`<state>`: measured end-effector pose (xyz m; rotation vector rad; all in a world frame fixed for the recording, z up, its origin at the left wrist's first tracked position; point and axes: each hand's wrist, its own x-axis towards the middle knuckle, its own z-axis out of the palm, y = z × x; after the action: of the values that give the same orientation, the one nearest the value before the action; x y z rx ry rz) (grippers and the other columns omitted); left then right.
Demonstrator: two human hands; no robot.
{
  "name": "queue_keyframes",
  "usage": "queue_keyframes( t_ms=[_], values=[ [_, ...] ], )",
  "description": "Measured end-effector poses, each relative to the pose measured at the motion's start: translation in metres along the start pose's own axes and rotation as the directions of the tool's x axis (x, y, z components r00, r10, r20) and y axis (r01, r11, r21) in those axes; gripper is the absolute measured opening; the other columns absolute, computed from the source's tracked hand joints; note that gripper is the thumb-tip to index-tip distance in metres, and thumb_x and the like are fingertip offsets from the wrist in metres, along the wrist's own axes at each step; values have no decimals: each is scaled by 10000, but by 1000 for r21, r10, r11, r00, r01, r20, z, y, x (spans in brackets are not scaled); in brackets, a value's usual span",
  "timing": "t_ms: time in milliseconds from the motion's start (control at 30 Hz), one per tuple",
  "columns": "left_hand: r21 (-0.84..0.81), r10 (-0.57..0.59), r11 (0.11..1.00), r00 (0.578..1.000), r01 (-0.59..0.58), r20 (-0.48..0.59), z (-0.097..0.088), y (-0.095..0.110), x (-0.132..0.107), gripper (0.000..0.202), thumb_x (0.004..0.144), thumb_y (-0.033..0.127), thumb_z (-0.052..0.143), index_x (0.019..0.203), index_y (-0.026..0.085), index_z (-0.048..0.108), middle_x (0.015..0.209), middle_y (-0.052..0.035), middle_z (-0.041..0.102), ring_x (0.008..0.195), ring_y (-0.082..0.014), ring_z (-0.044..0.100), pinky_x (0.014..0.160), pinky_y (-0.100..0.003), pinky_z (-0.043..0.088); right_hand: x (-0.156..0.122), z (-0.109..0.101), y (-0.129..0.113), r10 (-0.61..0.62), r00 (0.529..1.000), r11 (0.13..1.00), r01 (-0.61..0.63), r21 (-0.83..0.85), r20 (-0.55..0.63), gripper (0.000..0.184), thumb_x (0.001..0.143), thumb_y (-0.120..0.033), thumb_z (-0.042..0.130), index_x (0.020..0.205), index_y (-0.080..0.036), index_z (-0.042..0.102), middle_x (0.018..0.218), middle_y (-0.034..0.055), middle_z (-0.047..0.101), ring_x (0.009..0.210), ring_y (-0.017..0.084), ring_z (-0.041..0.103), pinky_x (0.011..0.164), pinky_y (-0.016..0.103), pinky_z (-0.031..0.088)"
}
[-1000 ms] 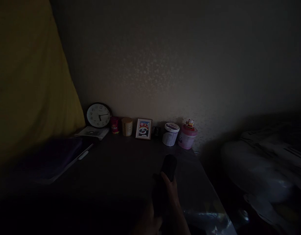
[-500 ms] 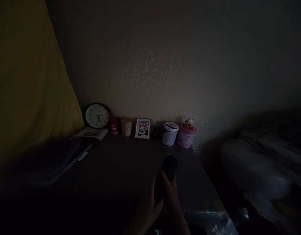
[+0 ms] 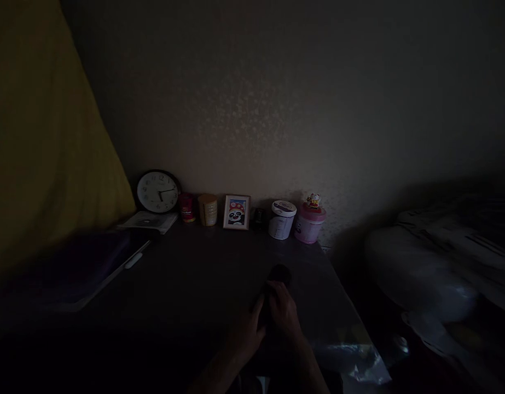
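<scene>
A long dark object with a rounded far end [image 3: 280, 272] is held between my two hands, low over the near right part of the table; the dim light hides its kind. My left hand [image 3: 253, 331] is wrapped along its left side, thumb toward the middle. Across its top right lies my right hand [image 3: 284, 311], fingers bent over it. Both hands cover most of the object, and its near end is lost in shadow.
Along the wall stand a round clock [image 3: 157, 191], a red can [image 3: 187, 208], a yellow container [image 3: 208, 210], a panda picture frame [image 3: 236, 212], a white tub [image 3: 282, 221] and a pink tub [image 3: 309, 225] with a figurine. A purple item [image 3: 88, 262] lies left. The table's right edge borders bedding [image 3: 416, 268].
My right hand has shifted forward and over the top of the dark object, covering more of it. My left hand stays on its left side. The view has shifted slightly.
</scene>
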<state>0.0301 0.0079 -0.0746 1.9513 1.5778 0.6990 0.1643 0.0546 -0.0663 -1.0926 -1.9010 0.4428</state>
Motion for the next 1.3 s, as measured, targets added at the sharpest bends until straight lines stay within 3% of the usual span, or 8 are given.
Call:
queue_keyframes(
  t_ms=[133,267,467,733,867,1067,1167,1300],
  values=[
    [14,19,1000,1000,-19,5,-1,-1,-1,651,781,248,434,1380,205,182,1415,-89,297,1288,-189,293,1046,-351,260,2,-6,-3,4,999,993,-9,118,47,254,818,-224,443,1030,-218,584,975,53,589,925,161,555,810,270,448],
    [21,25,999,1000,-25,0,-2,-2,-2,644,789,265,441,1376,266,175,1391,-70,346,1256,-180,349,1015,-340,307,0,-13,-1,143,990,962,-140,234,4,191,813,-318,479,820,-210,635,868,40,606,846,167,569,769,271,446],
    [58,-1,998,1000,1,7,-2,-2,-1,624,789,283,452,1365,285,214,1356,-95,390,1237,-211,379,994,-358,331,-14,-29,-2,258,966,920,-238,310,-22,185,765,-364,543,800,-210,640,863,36,617,830,178,563,733,259,434],
    [137,32,990,999,-34,20,-1,-5,-4,644,780,167,445,1361,308,206,1415,-94,281,1277,-226,310,1025,-389,287,11,-17,-11,112,987,967,-136,217,119,197,802,-313,474,789,-205,638,831,29,613,806,156,566,743,264,433],
    [132,55,989,998,-58,24,-5,-6,-6,578,819,197,400,1359,305,223,1385,-88,334,1248,-194,359,1027,-344,298,20,-13,-5,98,984,972,-127,199,152,188,795,-299,477,810,-211,642,842,23,620,798,149,572,743,265,444],
    [153,30,987,998,-37,49,-6,-4,-5,566,802,201,417,1332,344,281,1389,-82,336,1249,-251,355,1004,-404,322,28,-11,-6,28,966,993,-56,100,258,198,804,-198,433,805,-212,631,854,24,615,807,140,572,741,255,438],
    [159,-6,987,998,-4,63,-9,-1,-6,573,772,205,435,1332,254,322,1392,-115,331,1251,-266,349,1016,-413,302,34,-3,-9,48,947,998,-33,-50,316,184,764,-147,461,852,-205,612,905,36,618,818,149,573,729,253,437],
    [122,-52,991,998,48,33,-16,2,-10,655,764,271,434,1367,125,222,1416,-145,275,1280,-218,309,1043,-366,276,40,10,-10,80,956,981,-25,-192,282,321,736,-146,505,1051,-193,553,1075,76,587,940,179,564,786,269,432]
  ],
)
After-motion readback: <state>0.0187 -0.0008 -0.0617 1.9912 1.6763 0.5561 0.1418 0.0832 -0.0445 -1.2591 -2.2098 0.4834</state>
